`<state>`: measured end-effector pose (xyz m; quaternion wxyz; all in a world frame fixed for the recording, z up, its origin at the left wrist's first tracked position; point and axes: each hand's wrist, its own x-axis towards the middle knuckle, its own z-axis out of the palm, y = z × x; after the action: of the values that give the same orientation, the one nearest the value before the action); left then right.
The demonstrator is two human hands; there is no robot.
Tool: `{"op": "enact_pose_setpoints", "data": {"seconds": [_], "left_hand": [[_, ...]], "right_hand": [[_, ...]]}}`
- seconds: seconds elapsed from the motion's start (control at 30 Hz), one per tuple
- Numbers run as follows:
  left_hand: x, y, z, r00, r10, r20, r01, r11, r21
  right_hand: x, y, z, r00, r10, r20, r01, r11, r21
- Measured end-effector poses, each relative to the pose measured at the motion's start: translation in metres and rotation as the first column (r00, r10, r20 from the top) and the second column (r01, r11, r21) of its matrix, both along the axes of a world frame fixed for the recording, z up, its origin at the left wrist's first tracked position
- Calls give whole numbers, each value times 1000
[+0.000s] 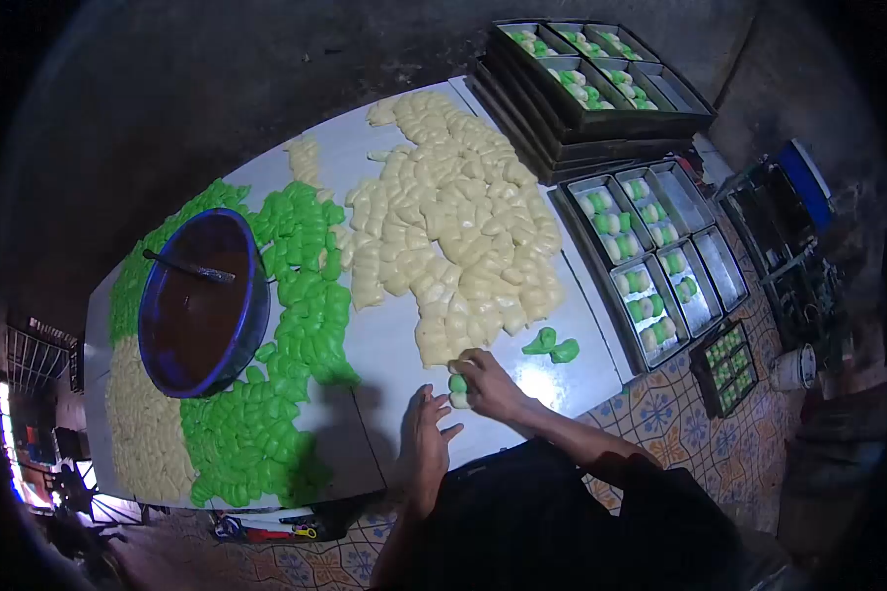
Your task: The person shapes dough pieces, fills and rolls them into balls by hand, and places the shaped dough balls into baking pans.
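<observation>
My right hand (491,386) curls over a small green and cream piece of dough (458,386) at the table's near edge, fingers closed on it. Just left of it, my left hand (431,438) has its fingers apart and holds nothing. Ahead of both hands spreads a large mass of cream dough pieces (453,227) packed side by side. Two loose green dough pieces (552,345) lie to the right of my right hand. Farther left, many green dough pieces (306,325) cover the table in a thick band.
A blue basin (266,310) of brown filling, with a utensil (189,266) in it, stands among the dough. Divided metal pans (616,266) holding green and cream dough sit at the right, beside a pan stack (562,123). Another pan (724,369) is lower, over the tiled floor.
</observation>
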<state>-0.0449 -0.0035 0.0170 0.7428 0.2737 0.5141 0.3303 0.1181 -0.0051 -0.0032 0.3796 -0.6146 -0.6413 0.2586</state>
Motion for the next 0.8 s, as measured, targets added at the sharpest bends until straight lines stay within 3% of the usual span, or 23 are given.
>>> {"op": "enact_pose_setpoints", "data": {"seconds": [0.03, 0.1, 0.17, 0.2, 0.27, 0.3, 0.33, 0.4, 0.43, 0.47, 0.5, 0.53, 0.57, 0.6, 0.63, 0.67, 0.7, 0.73, 0.77, 0.8], "left_hand": [[5, 0, -4, 1000, 7, 24, -6, 1000, -25], [13, -1, -23, 1000, 27, 7, -28, 994, 104], [8, -5, -51, 998, 45, -33, -35, 968, 249], [-2, -5, -86, 957, 68, -284, 117, 802, 586], [-5, 9, -142, 917, 147, -371, 207, 620, 757], [6, 18, -129, 954, 106, -280, 119, 723, 680], [10, 23, -114, 977, 81, -197, 47, 820, 570], [15, 30, -67, 994, 97, -54, -78, 955, 285], [17, 32, -47, 991, 131, 3, -131, 984, 118], [22, 33, -37, 996, 89, -31, -80, 973, 218], [28, 35, -28, 996, 58, -67, -33, 948, 315], [33, 32, -23, 977, -9, -213, 142, 770, 622], [41, 29, -14, 987, -5, -160, 115, 721, 684], [49, 27, -5, 994, -7, -107, 85, 668, 740], [59, 26, 2, 997, 54, 54, -77, 740, 669], [68, 23, 16, 999, 36, 31, -48, 784, 619], [75, 20, 26, 1000, 16, 6, -17, 825, 565], [77, 19, 21, 995, -9, -95, 64, 798, 600], [78, 18, 12, 981, -31, -194, 147, 767, 625], [80, 17, 8, 957, -49, -287, 230, 730, 643]], "right_hand": [[-2, -2, -5, 1000, 16, 24, -16, 1000, -10], [11, 1, -15, 979, 182, 88, -180, 983, -30], [12, -2, -13, 977, 50, 210, -61, 997, 48], [14, -5, -9, 965, 65, 253, -90, 992, 89], [17, -13, -15, 943, 96, 317, -163, 968, 191], [17, -14, -33, 935, 110, 337, -203, 945, 255], [4, -5, -54, 995, 87, 42, -87, 996, 10], [9, -1, -64, 983, 147, -109, -158, 982, -100], [15, -4, -52, 956, 285, 66, -287, 958, 16], [27, -15, -36, 939, 241, -244, -260, 964, -47], [47, -27, -22, 912, 188, -366, -212, 977, -28], [69, -41, -8, 863, 139, -486, -169, 986, -18], [95, -56, 6, 797, 96, -596, -129, 992, -13], [124, -73, 23, 863, -41, -504, 40, 999, -13], [157, -92, 40, 895, -184, -407, 203, 979, 4], [196, -113, 54, 843, -373, -387, 260, 914, -312], [234, -128, 87, 771, -516, -372, 354, 834, -423], [263, -145, 89, 737, -676, 12, 652, 706, -277], [300, -160, 75, 654, -756, 33, 737, 626, -256], [345, -176, 47, 660, -728, 186, 750, 651, -115]]}}
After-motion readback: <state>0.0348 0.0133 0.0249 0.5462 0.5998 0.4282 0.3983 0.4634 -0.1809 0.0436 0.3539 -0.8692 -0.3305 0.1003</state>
